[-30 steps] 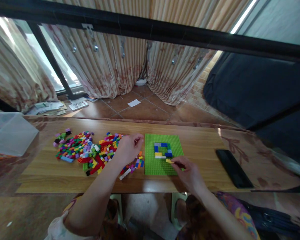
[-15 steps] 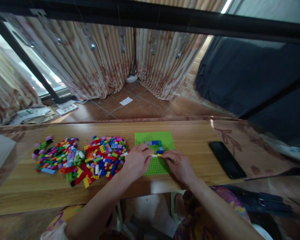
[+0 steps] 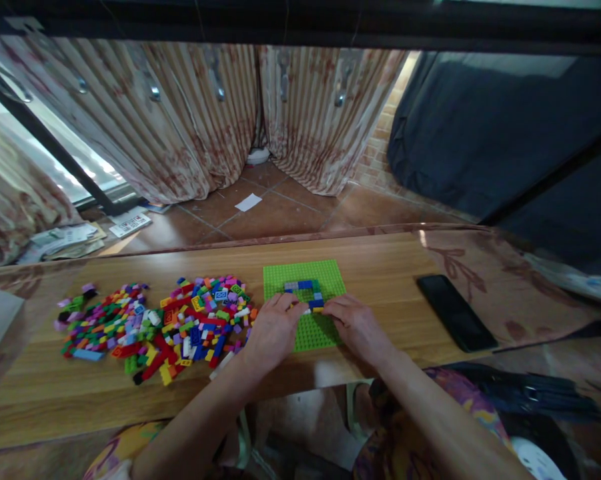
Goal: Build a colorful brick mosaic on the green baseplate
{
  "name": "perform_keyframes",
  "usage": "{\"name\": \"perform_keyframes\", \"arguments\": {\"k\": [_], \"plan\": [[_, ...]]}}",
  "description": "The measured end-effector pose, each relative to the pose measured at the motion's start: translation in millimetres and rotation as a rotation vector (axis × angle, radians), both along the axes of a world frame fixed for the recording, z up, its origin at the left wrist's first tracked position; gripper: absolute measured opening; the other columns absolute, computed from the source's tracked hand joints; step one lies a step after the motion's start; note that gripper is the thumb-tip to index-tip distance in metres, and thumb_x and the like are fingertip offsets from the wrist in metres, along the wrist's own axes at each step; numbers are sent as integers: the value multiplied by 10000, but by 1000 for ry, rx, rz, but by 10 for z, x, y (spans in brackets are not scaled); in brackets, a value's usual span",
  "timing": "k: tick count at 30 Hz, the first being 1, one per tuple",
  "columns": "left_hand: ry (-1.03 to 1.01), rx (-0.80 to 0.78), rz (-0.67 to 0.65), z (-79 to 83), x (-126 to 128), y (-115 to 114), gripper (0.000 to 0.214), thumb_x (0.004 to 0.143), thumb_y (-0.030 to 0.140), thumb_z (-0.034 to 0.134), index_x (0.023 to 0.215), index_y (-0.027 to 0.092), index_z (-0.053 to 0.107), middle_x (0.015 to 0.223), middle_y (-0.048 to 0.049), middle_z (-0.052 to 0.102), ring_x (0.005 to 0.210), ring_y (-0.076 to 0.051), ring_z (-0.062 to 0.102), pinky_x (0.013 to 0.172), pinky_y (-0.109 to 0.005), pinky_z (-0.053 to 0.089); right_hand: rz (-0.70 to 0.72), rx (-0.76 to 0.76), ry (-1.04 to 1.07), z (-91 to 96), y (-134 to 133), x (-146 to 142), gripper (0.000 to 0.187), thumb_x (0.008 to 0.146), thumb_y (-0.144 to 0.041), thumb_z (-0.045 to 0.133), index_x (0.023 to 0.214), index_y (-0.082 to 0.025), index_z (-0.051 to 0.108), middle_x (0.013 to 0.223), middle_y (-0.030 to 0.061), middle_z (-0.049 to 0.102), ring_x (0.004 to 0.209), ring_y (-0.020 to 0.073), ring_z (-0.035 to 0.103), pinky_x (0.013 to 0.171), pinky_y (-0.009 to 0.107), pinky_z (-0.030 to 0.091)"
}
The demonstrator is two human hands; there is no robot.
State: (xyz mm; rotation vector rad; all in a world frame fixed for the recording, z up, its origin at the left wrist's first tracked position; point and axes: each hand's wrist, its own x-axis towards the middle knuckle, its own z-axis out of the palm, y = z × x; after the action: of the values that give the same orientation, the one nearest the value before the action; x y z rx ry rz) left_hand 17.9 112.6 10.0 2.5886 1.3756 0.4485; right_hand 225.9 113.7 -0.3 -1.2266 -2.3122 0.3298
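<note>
My left hand has come across from the loose multicoloured plastic bricks to join my right hand at the blue-and-grey plastic brick ring.

Both hands now flank the ring's near side on the green studded baseplate, a small yellow plastic brick by my right fingertips, so that row looks worked from both ends; pinching or only pressing, I cannot tell. A black rectangular phone lies by the wooden table's right edge. Beyond: striped beige curtains, then dark-blue fabric.

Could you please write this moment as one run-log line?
left hand: at brick build; right hand: at yellow brick; green baseplate: under build; loose bricks: left of baseplate; phone: far right
</note>
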Motion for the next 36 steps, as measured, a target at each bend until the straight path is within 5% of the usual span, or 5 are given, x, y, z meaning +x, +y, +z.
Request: {"name": "perform_keyframes", "arguments": {"k": [20, 29, 36], "plan": [[280, 86, 33, 39, 83, -119, 460, 873, 105, 463, 1285, 291, 544, 1164, -77, 559, 983, -236, 527, 812, -392, 477, -82, -28, 111, -51, 56, -81, 218, 835, -81, 568, 826, -234, 723, 798, 31, 687, 783, 172, 606, 747, 287, 469], [299, 144, 75, 47, 142, -179, 395, 880, 145, 506, 1240, 289, 581, 1160, -79, 571, 968, -235, 526, 804, -402, 448, -380, -191, 279, 25, 117, -49, 187, 881, -261, 535, 867, -189, 707, 858, 58, 719, 781, 178, 649, 725, 297, 481], [292, 133, 78, 65, 154, -175, 362, 908, 172, 474, 1235, 278, 585, 1149, -82, 583, 958, -236, 528, 804, -404, 437, -401, -128, 177, -90, 103, -123, 182, 807, -327, 658, 883, -164, 688, 864, 83, 668, 843, 215, 597, 793, 358, 466]]}}
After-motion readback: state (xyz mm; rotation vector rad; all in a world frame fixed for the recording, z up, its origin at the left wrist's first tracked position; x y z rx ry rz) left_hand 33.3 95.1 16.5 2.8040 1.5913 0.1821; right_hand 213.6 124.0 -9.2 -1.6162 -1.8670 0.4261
